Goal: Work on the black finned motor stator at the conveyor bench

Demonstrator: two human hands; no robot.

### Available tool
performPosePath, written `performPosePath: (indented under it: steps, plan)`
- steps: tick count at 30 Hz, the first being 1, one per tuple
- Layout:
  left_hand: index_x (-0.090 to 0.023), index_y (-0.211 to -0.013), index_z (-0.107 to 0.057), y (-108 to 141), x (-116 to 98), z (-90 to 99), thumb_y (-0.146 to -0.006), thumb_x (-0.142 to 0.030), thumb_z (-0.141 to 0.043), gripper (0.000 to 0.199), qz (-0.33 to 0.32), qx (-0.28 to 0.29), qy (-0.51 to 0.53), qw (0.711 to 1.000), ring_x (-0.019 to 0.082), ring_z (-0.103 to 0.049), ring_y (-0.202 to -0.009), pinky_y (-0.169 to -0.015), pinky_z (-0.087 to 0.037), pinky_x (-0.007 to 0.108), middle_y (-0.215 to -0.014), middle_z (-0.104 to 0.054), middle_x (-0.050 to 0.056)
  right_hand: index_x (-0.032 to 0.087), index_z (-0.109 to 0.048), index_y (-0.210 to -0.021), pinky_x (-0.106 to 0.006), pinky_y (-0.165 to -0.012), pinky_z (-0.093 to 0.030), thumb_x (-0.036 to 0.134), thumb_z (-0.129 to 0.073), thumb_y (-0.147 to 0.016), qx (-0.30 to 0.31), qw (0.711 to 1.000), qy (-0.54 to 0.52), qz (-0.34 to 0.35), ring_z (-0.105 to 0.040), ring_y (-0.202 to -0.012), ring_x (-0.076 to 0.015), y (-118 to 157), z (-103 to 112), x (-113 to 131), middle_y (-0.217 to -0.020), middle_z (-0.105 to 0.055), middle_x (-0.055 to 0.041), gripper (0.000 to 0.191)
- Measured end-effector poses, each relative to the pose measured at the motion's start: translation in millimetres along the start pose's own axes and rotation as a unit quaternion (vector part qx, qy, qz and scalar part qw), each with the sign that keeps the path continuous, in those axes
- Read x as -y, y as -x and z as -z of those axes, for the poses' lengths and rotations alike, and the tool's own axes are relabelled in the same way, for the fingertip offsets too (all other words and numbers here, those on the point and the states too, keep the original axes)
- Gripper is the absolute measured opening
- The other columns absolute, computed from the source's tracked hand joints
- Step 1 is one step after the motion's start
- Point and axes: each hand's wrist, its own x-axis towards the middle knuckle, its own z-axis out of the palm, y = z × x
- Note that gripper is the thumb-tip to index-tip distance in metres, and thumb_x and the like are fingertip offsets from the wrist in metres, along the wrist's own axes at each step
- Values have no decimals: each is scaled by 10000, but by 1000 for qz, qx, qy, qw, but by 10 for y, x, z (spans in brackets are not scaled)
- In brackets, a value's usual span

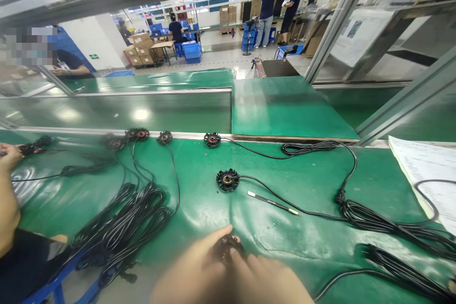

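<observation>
Both hands meet at the bottom middle of the head view. My left hand (194, 263) and my right hand (265, 273) are closed around a small black toothed round part (225, 249), which is blurred and mostly covered by the fingers. Beyond them on the green mat lies a similar black toothed disc (228, 179), with a light ring at its centre and a black cable running right. A slim black pen-like stick (273, 203) with pale ends rests beside that cable. Another such disc (212, 140) sits near the mat's far edge.
On the left lie several discs (164, 137) with bundled black cables (133, 218) overhanging the edge by a blue stool (57, 289). A co-worker's hand (9, 156) holds another disc there. At right are coiled cables (377, 216), paper sheets (423, 175) and a metal post (402, 85).
</observation>
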Motion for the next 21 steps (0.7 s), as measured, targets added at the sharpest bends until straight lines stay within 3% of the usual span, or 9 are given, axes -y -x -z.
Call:
performPosePath:
  steps: [3, 6, 13, 18, 21]
  plan:
    - [-480, -1399, -554, 5, -13, -17, -927, -381, -626, 488, 0, -8, 1, 1000, 304, -499, -1407, -1163, -384, 439, -1418, -630, -147, 200, -581, -1207, -355, -427, -340, 173, -661, -615, -14, 1000, 5, -5, -537, -471, -149, -18, 49, -40, -684, -567, 68, 598]
    - [-495, -1394, -553, 2, -12, -14, -927, -396, -631, 484, 5, 0, 2, 1000, 297, -508, -1405, -1173, -380, 452, -1412, -636, -146, 252, -555, -1254, -338, -423, -318, 225, -713, -661, -5, 1000, -12, 7, -541, -471, -134, -50, 92, -86, -717, -570, 73, 614]
    - [-317, -1468, -522, -25, 18, 5, -907, -423, -676, 591, 20, 22, 4, 1000, 345, -516, -1400, -1191, -379, 508, -1457, -623, 77, 255, -520, -1213, -346, -459, -300, 146, -612, -702, 80, 996, -23, 31, -608, -528, -159, -79, 80, -104, -763, -599, 52, 531]
    - [-323, -1467, -521, -12, 79, -32, -893, -432, -692, 609, 30, -2, 11, 999, 353, -445, -1452, -1227, -344, 492, -1542, -532, 83, 212, -524, -1123, -336, -438, -332, 111, -573, -647, 42, 999, -29, -8, -582, -481, -172, -123, 74, -72, -733, -590, 37, 489]
    - [-324, -1465, -517, -13, 110, -63, -913, -442, -663, 583, 29, -28, 17, 999, 351, -425, -1463, -1241, -315, 488, -1548, -521, 81, 218, -524, -1184, -318, -446, -414, 115, -588, -659, 45, 998, -38, -18, -601, -501, -186, -113, 100, -82, -791, -615, 15, 539]
